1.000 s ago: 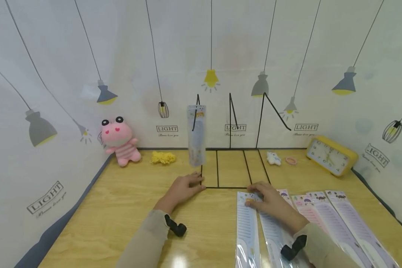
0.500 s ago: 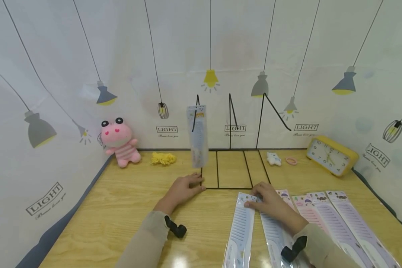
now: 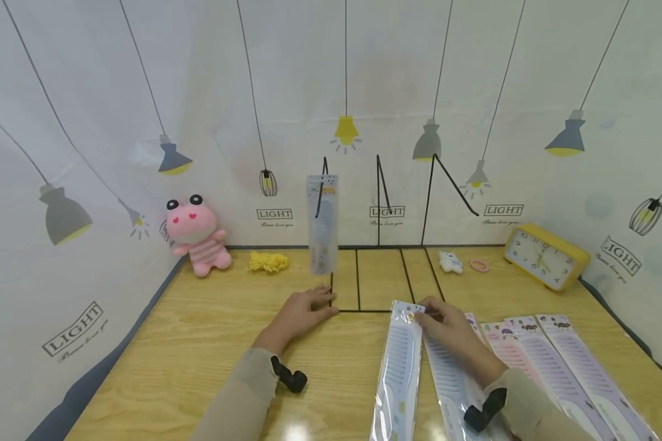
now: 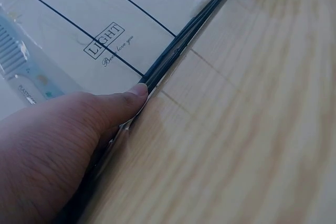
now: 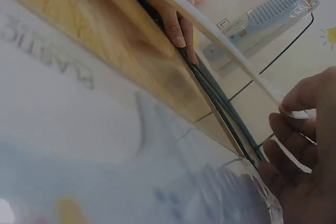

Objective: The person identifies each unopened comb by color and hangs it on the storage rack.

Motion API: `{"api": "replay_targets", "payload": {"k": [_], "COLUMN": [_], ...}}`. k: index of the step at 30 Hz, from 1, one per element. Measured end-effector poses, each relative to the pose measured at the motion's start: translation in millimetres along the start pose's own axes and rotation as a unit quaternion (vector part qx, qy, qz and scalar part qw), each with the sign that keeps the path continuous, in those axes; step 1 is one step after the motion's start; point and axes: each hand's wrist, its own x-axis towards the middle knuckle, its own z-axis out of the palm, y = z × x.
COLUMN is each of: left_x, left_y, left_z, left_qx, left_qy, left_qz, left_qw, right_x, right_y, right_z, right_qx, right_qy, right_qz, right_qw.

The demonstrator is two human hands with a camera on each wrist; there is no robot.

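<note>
In the head view my right hand (image 3: 458, 337) pinches the top corner of a packaged blue comb (image 3: 398, 373) between thumb and fingertips. In the right wrist view this comb (image 5: 231, 51) shows edge-on, its top end raised off the table. My left hand (image 3: 303, 312) rests at the front left corner of a black wire display rack (image 3: 372, 310), with fairly straight fingers. In the left wrist view its thumb (image 4: 126, 103) lies against the rack's base wire. Another packaged blue comb (image 3: 322, 226) hangs from the rack's left hook.
Several more packaged combs, including a blue one (image 3: 447, 380), a pink one (image 3: 512, 349) and a purple one (image 3: 585, 367), lie at the right. Behind are a pink plush toy (image 3: 198, 236), yellow yarn (image 3: 268, 262), a small white figure (image 3: 450, 261), a pink ring (image 3: 479, 265) and a yellow clock (image 3: 546, 256).
My right hand has taken the left-most blue comb by its top corner; that end has tilted and risen from the table. The hanging comb has swayed. My left hand has stayed put.
</note>
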Motion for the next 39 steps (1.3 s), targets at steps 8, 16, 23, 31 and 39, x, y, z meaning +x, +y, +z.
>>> {"api": "replay_targets", "payload": {"k": [8,16,23,31,39], "left_x": [1.3,1.7,1.5,3.7,3.8], "left_y": [-0.3,-1.3,-2.6,-2.7,-3.5], "left_z": [2.0,1.1,0.9,-0.9,-0.2], "left_qx": [0.005,0.003,0.003,0.006,0.009], "left_qy": [-0.006,0.001,-0.004,-0.004,-0.004], "left_qz": [0.013,0.015,0.008,0.004,0.006], "left_qw": [0.9999,0.9999,1.0000,1.0000,0.9999], "right_x": [-2.7,-6.5,-14.5,-14.8,-0.1], "right_y": [-16,-36,-63,-121,-209], "right_z": [-8,-16,-19,-24,-10], "right_qx": [0.216,0.380,0.434,0.398,0.168], "right_qy": [0.016,0.004,-0.005,-0.018,0.045], "right_qz": [0.036,-0.014,-0.040,-0.107,-0.241], "right_qw": [0.9755,0.9249,0.9001,0.9108,0.9548]}}
